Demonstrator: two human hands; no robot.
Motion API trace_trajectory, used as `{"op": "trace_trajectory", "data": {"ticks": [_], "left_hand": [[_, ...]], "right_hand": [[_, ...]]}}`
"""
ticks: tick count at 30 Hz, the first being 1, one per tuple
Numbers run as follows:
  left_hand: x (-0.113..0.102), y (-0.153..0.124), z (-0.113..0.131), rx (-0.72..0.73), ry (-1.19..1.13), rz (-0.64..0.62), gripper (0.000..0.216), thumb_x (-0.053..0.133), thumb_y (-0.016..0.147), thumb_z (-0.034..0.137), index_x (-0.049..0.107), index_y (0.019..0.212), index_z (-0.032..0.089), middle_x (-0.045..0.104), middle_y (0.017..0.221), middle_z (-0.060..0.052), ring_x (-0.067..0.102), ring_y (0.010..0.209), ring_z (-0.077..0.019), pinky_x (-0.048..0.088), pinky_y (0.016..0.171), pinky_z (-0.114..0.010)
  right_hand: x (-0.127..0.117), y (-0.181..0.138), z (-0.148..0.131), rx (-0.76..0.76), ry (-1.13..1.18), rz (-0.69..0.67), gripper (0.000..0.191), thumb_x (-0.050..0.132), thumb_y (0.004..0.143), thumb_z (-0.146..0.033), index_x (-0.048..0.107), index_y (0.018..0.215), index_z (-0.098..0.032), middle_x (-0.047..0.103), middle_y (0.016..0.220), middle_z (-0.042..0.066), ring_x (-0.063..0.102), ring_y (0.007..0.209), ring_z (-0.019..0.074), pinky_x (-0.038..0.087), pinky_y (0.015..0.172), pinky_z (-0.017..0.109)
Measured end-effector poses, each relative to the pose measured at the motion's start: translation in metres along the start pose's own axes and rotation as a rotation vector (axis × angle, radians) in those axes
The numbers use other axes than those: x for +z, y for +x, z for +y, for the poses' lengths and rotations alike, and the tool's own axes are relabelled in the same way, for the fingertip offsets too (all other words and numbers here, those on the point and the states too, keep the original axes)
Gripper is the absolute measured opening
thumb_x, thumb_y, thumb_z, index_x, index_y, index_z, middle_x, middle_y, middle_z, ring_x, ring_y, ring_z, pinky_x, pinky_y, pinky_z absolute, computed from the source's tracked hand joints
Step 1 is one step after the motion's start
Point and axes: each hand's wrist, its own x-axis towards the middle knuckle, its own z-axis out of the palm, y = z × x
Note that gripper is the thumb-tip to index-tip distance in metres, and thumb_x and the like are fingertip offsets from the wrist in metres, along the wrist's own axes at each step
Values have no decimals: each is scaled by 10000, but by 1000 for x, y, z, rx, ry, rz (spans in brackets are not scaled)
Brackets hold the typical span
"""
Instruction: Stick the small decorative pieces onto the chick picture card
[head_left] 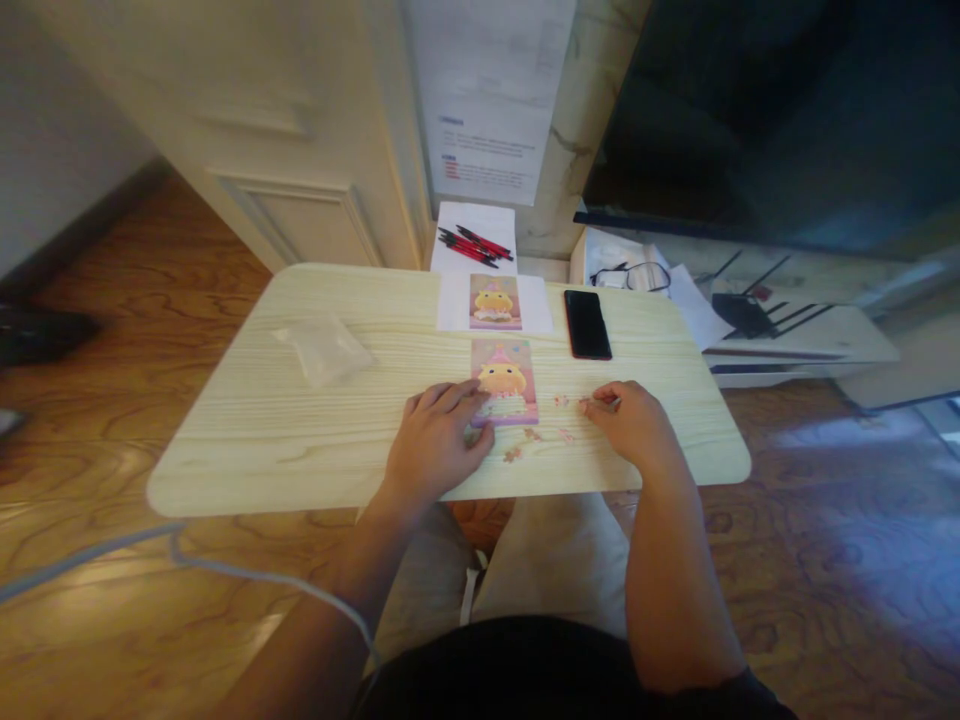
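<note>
A small jigsaw puzzle (502, 375) with a yellow cartoon animal in a pink hat lies on the table in front of me. Its lower middle has a pale patch where the picture does not show. My left hand (442, 435) rests at the puzzle's lower left, fingertips on its edge, thumb apart from the fingers. To the right, my right hand (626, 415) pinches a small pink puzzle piece (585, 402) at the tabletop. Loose puzzle pieces (532, 435) lie below and right of the puzzle, several in all.
Behind the puzzle, a matching picture card (495, 302) lies on white paper (534, 305). A black phone (588, 325) is at the right, and a clear plastic bag (324, 348) at the left. Red-and-black pens (476, 245) lie beyond the table's (300, 460) far edge.
</note>
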Motion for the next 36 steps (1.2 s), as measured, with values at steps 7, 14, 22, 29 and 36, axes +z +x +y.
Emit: {"op": "trace_trajectory", "data": {"ticks": [7,14,22,29,36], "left_hand": [[0,0,0,2,-3,2,386,583,933,356,675,1304,298,637,1447,-34,562,1288,-314,452,1026,-524],[-1,-1,0,14,-33,22,357,587,932,351,698,1266,288,675,1384,-48,583,1254,-302,456,1009,-500],[0,-5,-3,99,-79,18,266,569,954,344,740,1150,287,724,1280,-32,625,1163,-262,465,982,-461],[-1,-5,-2,123,-81,-7,270,583,944,354,742,1150,283,721,1278,-34,620,1162,-263,476,967,-452],[4,-3,-7,160,-95,25,263,597,925,327,760,1125,275,728,1253,-40,631,1138,-262,492,983,-460]], "right_hand": [[9,-4,-13,29,81,-22,60,689,819,-274,701,839,-219,707,890,42,648,794,200,502,773,352],[15,-6,-35,-69,334,8,85,646,869,-238,707,927,-229,757,905,24,695,830,199,541,788,346],[39,-13,-79,-223,386,-132,149,663,886,-196,753,990,-252,782,954,10,711,842,185,551,791,325],[30,-19,-66,-166,377,-136,96,694,883,-261,749,960,-244,779,906,11,700,789,177,536,742,311],[11,-28,-39,-96,472,-40,152,624,918,-300,741,985,-229,783,970,40,721,836,191,566,795,337]]}}
